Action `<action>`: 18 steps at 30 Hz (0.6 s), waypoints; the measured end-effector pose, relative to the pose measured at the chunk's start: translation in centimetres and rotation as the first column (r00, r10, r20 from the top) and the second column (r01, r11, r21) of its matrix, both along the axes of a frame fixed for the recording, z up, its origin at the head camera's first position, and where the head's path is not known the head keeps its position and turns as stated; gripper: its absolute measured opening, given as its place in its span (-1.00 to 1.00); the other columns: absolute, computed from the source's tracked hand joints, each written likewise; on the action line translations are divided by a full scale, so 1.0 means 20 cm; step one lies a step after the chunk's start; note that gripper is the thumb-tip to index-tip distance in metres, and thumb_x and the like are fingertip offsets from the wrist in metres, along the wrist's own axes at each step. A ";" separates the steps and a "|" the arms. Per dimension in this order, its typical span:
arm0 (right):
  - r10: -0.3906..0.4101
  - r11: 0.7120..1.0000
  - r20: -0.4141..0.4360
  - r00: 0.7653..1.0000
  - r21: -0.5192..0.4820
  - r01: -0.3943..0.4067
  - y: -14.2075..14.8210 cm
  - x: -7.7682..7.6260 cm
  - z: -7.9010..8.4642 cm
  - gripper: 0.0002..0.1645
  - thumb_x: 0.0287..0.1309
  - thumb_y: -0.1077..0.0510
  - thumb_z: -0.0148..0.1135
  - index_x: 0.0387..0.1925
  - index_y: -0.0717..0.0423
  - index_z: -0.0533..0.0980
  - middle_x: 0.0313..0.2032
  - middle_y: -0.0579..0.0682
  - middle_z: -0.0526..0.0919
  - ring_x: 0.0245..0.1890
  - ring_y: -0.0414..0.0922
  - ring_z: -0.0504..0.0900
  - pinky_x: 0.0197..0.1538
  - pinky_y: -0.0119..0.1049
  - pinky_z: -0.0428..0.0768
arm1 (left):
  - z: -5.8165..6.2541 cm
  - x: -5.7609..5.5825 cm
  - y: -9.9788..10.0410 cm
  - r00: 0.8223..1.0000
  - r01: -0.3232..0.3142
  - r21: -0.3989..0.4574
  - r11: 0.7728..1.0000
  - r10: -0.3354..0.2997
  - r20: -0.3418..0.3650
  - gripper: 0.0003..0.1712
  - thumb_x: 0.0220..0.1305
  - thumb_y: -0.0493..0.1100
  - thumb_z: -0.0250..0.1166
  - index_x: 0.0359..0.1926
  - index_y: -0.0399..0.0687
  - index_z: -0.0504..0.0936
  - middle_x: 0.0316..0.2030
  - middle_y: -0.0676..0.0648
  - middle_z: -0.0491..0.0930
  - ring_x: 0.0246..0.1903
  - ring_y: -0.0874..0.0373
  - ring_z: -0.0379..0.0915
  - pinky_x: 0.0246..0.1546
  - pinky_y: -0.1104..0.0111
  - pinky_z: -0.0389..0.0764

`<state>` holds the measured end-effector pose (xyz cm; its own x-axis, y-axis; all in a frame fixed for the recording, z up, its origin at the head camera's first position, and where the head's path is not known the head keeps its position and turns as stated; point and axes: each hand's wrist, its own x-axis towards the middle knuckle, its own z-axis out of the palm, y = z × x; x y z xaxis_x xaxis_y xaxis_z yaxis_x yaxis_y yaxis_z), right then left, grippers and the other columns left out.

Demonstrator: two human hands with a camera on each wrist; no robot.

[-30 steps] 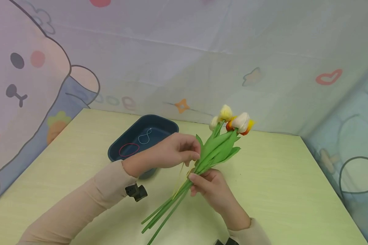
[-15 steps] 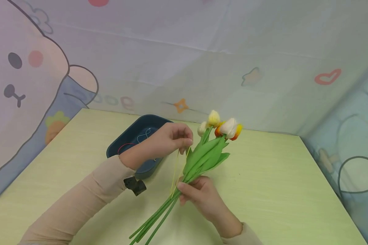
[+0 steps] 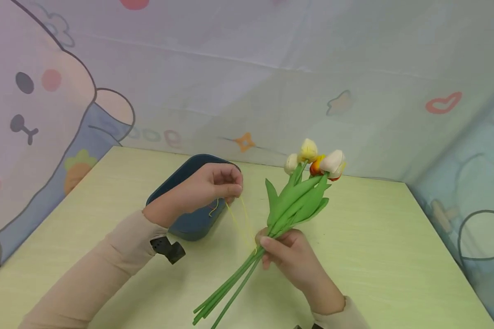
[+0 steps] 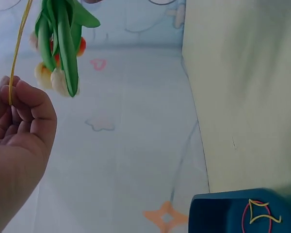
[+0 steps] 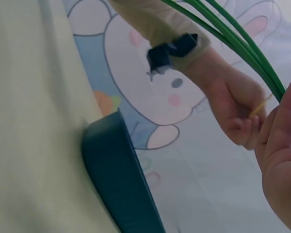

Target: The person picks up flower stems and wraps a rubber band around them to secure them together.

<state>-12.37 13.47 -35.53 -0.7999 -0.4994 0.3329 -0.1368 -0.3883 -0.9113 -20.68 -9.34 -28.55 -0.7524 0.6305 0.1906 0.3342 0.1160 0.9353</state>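
Note:
My right hand (image 3: 290, 256) grips a bunch of artificial tulips (image 3: 292, 203) by the stems, just below the leaves. The bunch tilts, with white, yellow and orange-red heads toward the upper right and stem ends toward the lower left. My left hand (image 3: 212, 187) pinches a yellow rubber band (image 4: 19, 46) between thumb and fingertips. The band is stretched as two strands from that pinch to the stems (image 5: 247, 51) beside my right thumb. Whether it passes fully round the stems cannot be made out.
Behind my left hand a dark blue tray (image 3: 191, 232) stands on the pale table (image 3: 378, 256). Inside it lie a red rubber band (image 4: 243, 221) and a yellow one (image 4: 264, 219). A printed cloth backdrop (image 3: 247, 82) rises behind the table.
My left hand has drawn away leftward from the tulips, stretching the yellow rubber band into a longer loop. The tulips in my right hand have shifted left, then back right.

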 end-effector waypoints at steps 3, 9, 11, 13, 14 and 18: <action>0.063 0.996 -0.030 0.998 -0.061 -0.064 0.05 -0.02 0.01 -0.66 0.38 0.31 -0.01 -0.26 -0.06 0.67 -0.27 -0.22 0.61 -0.36 -0.38 0.53 -0.28 -0.53 0.56 | -0.01 0.00 -0.05 0.999 0.039 0.044 0.998 -0.040 0.021 -0.89 0.37 -0.20 0.20 -0.32 -0.12 0.51 -0.53 -0.05 0.40 -0.48 0.12 0.33 -0.56 0.34 0.32; 0.212 0.959 -0.017 0.977 -0.187 -0.212 0.11 -0.05 0.01 -0.55 0.43 0.28 -0.10 -0.34 -0.06 0.70 -0.42 -0.29 0.59 -0.25 -0.33 0.44 -0.17 -0.57 0.46 | -0.03 0.03 -0.06 0.977 0.211 0.137 0.968 -0.213 -0.004 -0.84 0.30 -0.11 0.29 -0.32 -0.07 0.51 -0.44 0.07 0.43 -0.42 0.15 0.29 -0.39 0.37 0.37; 0.250 0.942 -0.007 0.968 -0.231 -0.245 0.11 -0.06 0.02 -0.59 0.44 0.27 -0.11 -0.27 -0.02 0.68 -0.42 -0.28 0.57 -0.28 -0.34 0.43 -0.19 -0.60 0.45 | -0.02 0.05 -0.05 0.971 0.240 0.111 0.964 -0.238 -0.035 -0.87 0.31 -0.22 0.26 -0.29 -0.20 0.51 -0.40 0.07 0.45 -0.39 0.15 0.30 -0.32 0.36 0.41; 0.272 0.926 -0.007 0.962 -0.272 -0.263 0.12 -0.06 0.03 -0.61 0.44 0.28 -0.13 -0.20 0.02 0.66 -0.38 -0.24 0.57 -0.32 -0.35 0.42 -0.20 -0.61 0.44 | -0.03 0.06 -0.05 0.965 0.260 0.091 0.961 -0.255 -0.059 -0.82 0.32 -0.27 0.23 -0.25 -0.36 0.49 -0.36 0.08 0.48 -0.35 0.16 0.33 -0.27 0.36 0.44; 0.281 0.918 -0.009 0.960 -0.289 -0.271 0.13 -0.06 0.03 -0.60 0.44 0.30 -0.16 -0.17 0.04 0.65 -0.35 -0.22 0.56 -0.33 -0.35 0.42 -0.20 -0.62 0.43 | -0.03 0.06 -0.04 0.962 0.271 0.085 0.959 -0.265 -0.070 -0.78 0.33 -0.28 0.22 -0.23 -0.45 0.47 -0.36 0.09 0.48 -0.35 0.17 0.33 -0.26 0.36 0.45; 0.305 0.885 0.015 0.952 -0.372 -0.278 0.15 -0.05 0.05 -0.59 0.44 0.31 -0.22 -0.15 0.12 0.61 -0.26 -0.10 0.51 -0.36 -0.39 0.49 -0.30 -0.68 0.49 | -0.08 0.06 -0.04 0.949 0.311 0.108 0.944 -0.302 -0.087 -0.70 0.35 -0.28 0.20 -0.16 -0.57 0.45 -0.36 0.15 0.48 -0.37 0.22 0.32 -0.28 0.40 0.44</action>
<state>-13.46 16.54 -34.51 -0.6647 -0.5700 0.4831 0.0932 -0.7048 -0.7033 -19.42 -10.24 -30.08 -0.5091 0.7983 0.3219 0.3994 -0.1122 0.9099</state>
